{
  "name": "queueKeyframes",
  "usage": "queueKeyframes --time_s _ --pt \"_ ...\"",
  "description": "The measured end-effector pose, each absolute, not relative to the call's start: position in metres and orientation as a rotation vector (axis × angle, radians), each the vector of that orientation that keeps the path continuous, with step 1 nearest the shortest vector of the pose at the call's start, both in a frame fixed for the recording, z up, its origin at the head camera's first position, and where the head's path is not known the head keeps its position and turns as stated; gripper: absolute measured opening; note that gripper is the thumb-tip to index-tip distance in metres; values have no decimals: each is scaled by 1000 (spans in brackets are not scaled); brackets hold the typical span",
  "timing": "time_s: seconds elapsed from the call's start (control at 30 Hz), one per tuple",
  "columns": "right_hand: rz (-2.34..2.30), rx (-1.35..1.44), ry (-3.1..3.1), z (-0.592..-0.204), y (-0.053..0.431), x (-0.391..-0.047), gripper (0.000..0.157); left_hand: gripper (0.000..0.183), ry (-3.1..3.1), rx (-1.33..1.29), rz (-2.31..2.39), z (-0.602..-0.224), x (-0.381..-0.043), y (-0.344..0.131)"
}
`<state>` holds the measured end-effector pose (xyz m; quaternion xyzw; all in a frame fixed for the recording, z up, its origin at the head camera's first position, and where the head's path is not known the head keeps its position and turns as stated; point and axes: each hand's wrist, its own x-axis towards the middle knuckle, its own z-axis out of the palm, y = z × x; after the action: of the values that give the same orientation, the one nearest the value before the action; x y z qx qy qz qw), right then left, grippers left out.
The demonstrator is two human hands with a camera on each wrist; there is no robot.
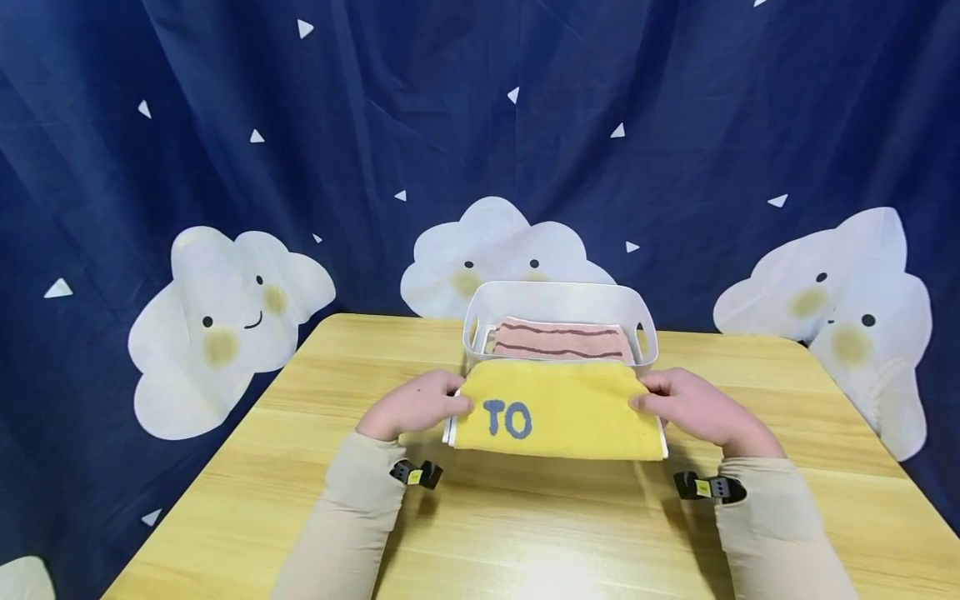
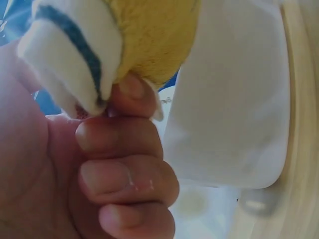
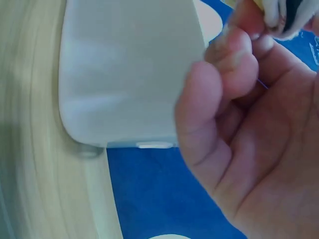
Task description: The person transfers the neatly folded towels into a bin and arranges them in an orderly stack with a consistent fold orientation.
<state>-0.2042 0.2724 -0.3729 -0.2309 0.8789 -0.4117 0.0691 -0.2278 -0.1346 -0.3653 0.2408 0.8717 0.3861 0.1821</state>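
Note:
A folded yellow towel with grey letters "TO" hangs between my two hands, just in front of a white basket. My left hand pinches its left end between thumb and fingers. At the opposite end my right hand pinches the edge the same way. The left wrist view shows white layered edges with a dark stripe in the left fingers. Inside the basket lies a pink towel with dark red wavy stripes. The yellow towel hides much of the basket's front in the head view.
The basket stands near the far edge of a light wooden table. Behind it hangs a dark blue curtain with white clouds and small triangles. The basket has a handle opening on each side.

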Motion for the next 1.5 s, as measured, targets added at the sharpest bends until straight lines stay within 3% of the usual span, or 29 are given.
queueKeyframes --time_s 0.23,0.73,1.17,1.5 --pt "-1282 -713 2793 -368 270 -207 31 19 2550 668 1150 -363 -231 -137" --pt "-1209 -469 3064 -361 257 -218 39 23 2903 415 1368 -363 -254 -118" --pt "-1001 -320 3059 -321 269 -275 41 25 2974 538 1194 -330 -308 -106" --pt "-851 -244 3110 -313 270 -311 41 27 3009 386 980 -323 -350 -91"
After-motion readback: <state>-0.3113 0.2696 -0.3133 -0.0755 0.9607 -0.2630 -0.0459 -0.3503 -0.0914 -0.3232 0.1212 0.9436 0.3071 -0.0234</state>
